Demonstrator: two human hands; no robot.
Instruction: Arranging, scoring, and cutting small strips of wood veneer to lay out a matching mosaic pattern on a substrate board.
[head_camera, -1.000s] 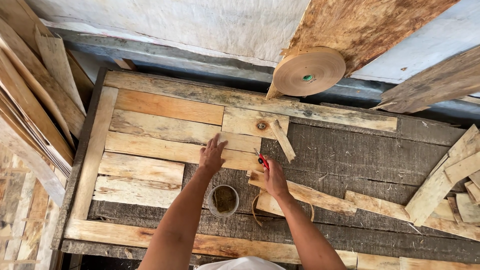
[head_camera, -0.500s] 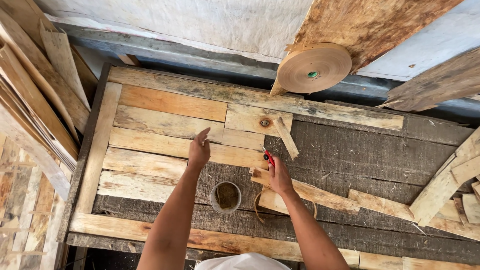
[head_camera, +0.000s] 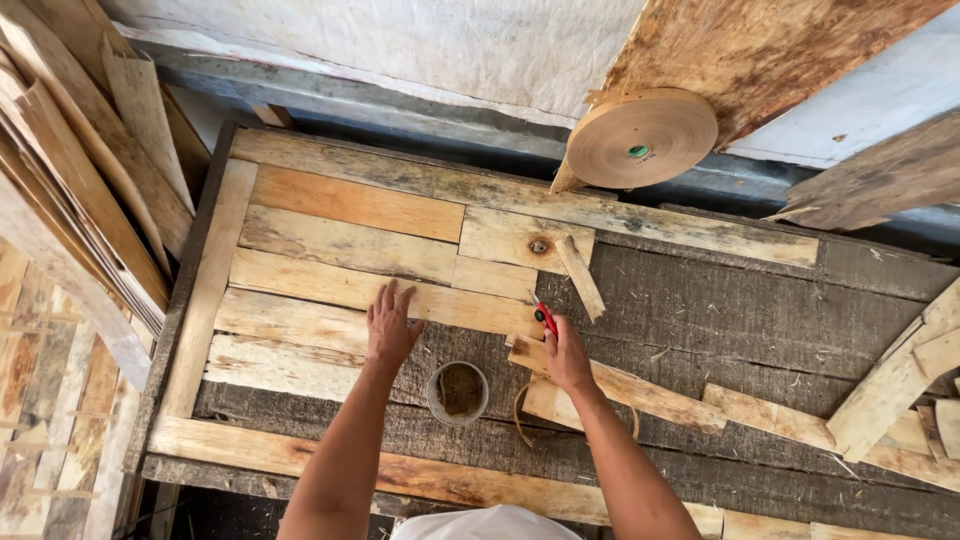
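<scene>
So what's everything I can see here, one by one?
Pale wooden veneer strips: many, tan and yellowish, laid side by side on the table's left half.
Dark grey wooden table: one, weathered, under everything.
Round roll of brown paper tape: one, beyond the table's far edge.
Small round tin: one, grey, brownish contents, between the forearms.
Loose wood offcuts: several, pale, at right.
Stacked veneer sheets: many, leaning at left.
Red-handled tool: one, in the right hand.
Left hand: flat on the strips.
Right hand: gripping the tool.
</scene>
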